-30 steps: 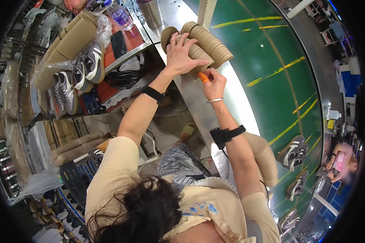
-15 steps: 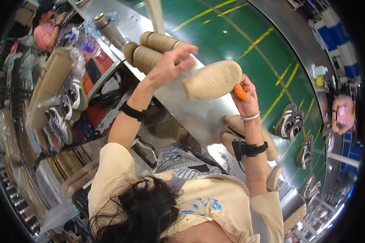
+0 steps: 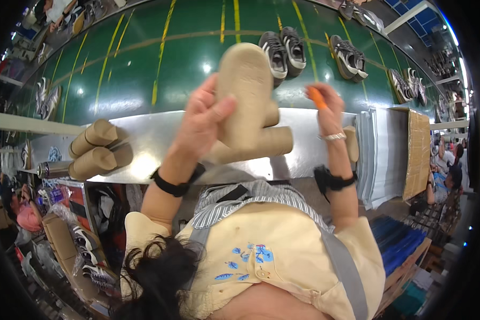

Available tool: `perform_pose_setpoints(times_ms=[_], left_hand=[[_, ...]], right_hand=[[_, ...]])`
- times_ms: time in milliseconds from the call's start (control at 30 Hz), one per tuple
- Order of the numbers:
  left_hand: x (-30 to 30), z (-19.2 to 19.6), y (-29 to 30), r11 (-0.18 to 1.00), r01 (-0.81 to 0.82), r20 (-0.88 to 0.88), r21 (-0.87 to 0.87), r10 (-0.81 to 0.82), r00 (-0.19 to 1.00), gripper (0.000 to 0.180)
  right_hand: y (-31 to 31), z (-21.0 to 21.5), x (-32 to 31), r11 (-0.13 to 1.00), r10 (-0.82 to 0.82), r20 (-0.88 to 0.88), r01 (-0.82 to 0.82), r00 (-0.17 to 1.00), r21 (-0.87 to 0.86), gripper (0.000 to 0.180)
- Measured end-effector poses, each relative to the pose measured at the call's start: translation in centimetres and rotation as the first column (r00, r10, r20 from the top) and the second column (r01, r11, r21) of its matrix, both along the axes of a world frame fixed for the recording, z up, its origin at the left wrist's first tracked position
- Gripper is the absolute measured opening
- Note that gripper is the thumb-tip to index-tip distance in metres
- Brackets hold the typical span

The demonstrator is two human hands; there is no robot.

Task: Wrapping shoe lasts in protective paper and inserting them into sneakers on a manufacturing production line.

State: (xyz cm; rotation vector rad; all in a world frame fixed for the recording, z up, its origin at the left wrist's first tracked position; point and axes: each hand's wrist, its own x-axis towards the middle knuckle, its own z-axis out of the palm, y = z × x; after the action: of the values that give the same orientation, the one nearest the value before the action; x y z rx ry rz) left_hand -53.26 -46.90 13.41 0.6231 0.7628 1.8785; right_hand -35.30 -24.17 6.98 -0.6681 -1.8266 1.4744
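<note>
My left hand (image 3: 204,118) grips a tan molded shoe insert (image 3: 246,88) along its side, thumb across its face. The insert is raised above the metal table, toe end pointing away from me. Below and behind it, more tan inserts (image 3: 276,143) lie on the table, partly covered by the raised one. My right hand (image 3: 330,109) is apart from the insert, to its right, fingers loosely bent with nothing seen between them. An orange finger cover (image 3: 317,98) sits on one of its digits. Beside the right wrist, another tan piece (image 3: 352,143) shows in part.
Nested stacks of tan inserts (image 3: 93,162) lie on the metal table (image 3: 160,141) at left, near a metal flask (image 3: 53,169). Grey-white sheets (image 3: 376,160) and cardboard (image 3: 417,154) stand at right. Beyond the table, dark sneakers (image 3: 274,57) rest on a green surface (image 3: 192,64).
The insert has passed from my right hand to my left and now points away from me. My right hand has let go. The view has turned, bringing the table across in front.
</note>
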Motion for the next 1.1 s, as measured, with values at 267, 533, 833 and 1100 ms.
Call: perform_pose_setpoints(times_ms=[267, 533, 833, 1100], left_hand=[[13.7, -3.4, 15.8, 0.97, 0.242, 0.11, -0.028, -0.238, 0.965, 0.047], [19.5, -5.8, 19.5, 0.929, 0.305, 0.1, -0.21, -0.29, 0.952, 0.052], [7.8, -7.3, 6.6, 0.569, -0.815, -0.906, -0.107, 0.282, 0.316, 0.039], [0.2, -17.0, -6.3, 0.45, -0.776, -0.66, -0.442, 0.423, 0.621, 0.06]], right_hand=[[13.5, -3.1, 28.2, 0.823, -0.569, 0.156, 0.558, 0.808, 0.107, 0.011], [9.7, -3.0, 19.3, 0.751, 0.177, -0.247, -0.293, 0.953, -0.592, 0.055], [4.7, -10.2, 9.9, 0.935, 0.185, 0.118, -0.138, 0.976, -0.327, 0.025], [-1.9, -16.7, 2.5, 0.765, 0.476, -0.05, -0.442, 0.878, -0.468, 0.053]])
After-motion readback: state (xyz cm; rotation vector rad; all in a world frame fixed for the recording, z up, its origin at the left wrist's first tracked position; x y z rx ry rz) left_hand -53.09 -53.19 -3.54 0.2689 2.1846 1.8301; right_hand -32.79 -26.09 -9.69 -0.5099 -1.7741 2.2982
